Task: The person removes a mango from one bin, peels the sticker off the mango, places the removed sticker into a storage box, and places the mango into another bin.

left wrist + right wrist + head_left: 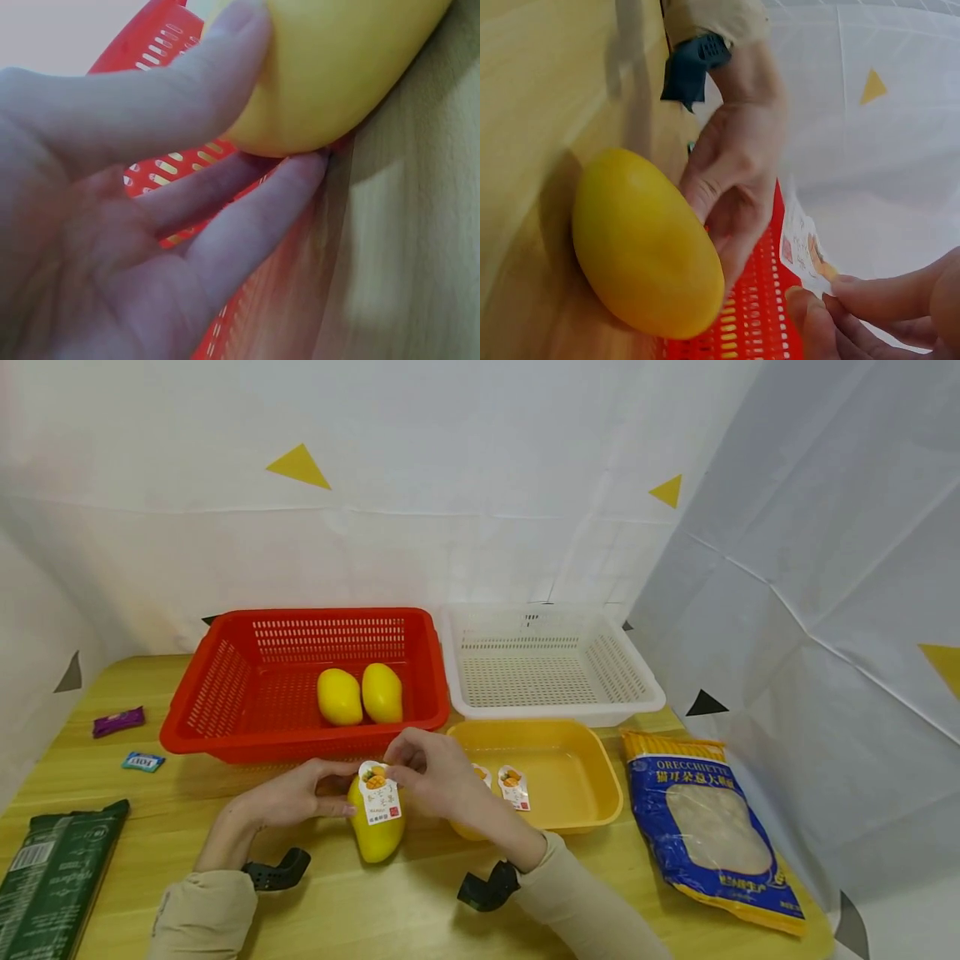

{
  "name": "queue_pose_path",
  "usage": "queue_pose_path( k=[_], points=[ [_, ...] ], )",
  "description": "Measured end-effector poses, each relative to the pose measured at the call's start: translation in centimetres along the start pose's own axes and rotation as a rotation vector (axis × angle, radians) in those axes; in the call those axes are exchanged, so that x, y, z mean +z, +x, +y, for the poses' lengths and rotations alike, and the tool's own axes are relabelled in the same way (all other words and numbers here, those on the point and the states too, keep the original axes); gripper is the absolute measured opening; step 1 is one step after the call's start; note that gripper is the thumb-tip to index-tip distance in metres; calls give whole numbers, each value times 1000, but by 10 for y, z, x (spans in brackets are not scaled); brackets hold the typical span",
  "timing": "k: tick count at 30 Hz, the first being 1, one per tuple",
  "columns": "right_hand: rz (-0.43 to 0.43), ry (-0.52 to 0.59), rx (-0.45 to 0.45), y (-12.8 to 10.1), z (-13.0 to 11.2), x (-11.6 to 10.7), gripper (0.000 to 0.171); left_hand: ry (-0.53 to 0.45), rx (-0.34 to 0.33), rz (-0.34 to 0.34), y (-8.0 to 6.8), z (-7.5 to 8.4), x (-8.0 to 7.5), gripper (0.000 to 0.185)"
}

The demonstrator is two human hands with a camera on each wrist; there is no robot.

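Observation:
A yellow mango (377, 845) lies on the wooden table in front of the red basket. My left hand (296, 795) steadies it from the left, with the thumb (225, 67) against its side and fingertips at its end in the left wrist view. Between thumb and fingers, my right hand (438, 772) pinches the top of a white label (801, 240) printed with mango pictures. From the right wrist, a gap shows between label and mango. Two more such labels, one (513, 787) in full view and one partly behind my right hand, are in the yellow tray (577, 814).
Two mangoes (339, 697) sit in the red basket (225, 739). To its right stands a white basket (562, 712). A blue pasta bag (712, 827) lies at right. On the left are a purple candy (118, 721), a blue candy (142, 762) and a green packet (60, 877).

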State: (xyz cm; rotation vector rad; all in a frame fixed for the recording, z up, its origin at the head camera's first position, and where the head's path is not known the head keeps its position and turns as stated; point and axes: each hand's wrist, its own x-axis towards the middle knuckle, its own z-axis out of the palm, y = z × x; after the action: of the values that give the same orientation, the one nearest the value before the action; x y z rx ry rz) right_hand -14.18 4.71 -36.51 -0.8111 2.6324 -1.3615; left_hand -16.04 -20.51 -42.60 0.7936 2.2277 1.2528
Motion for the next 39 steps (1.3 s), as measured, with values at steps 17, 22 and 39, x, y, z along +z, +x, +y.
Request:
queue_pose_path(
  k=[17,22,39],
  points=[
    [-92,78,41,1,11,-24,9,49,23,6,2,5,4,64],
    [-111,71,95,-1,14,-32,12,49,43,9,5,3,5,64],
    [-144,50,117,-7,24,-67,4,38,19,6,-1,7,2,66]
  ],
)
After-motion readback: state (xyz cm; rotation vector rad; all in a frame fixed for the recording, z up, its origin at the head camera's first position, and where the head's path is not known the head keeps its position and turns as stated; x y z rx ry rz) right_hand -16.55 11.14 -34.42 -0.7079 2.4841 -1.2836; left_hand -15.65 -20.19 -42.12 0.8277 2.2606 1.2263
